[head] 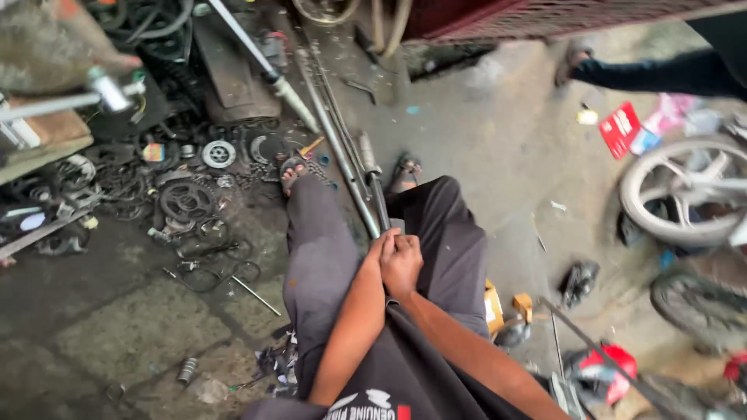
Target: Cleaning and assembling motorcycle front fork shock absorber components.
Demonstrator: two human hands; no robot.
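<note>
Seated person, both hands together between the knees, left hand [379,253] and right hand [402,264] clenched around a dark rod [377,198], rod running away along the floor [117,311], beside a long metal tube [334,140], sprockets [187,201] to the left

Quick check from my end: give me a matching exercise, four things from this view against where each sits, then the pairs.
Things:
1. rod
2. sprocket
3. wheel
4. red packet

Places:
A. on the floor, upper right, near another person's foot
B. gripped by both hands, between the knees
C. right edge of view
D. among the scrap parts on the left

Pairs: 1-B, 2-D, 3-C, 4-A
</note>
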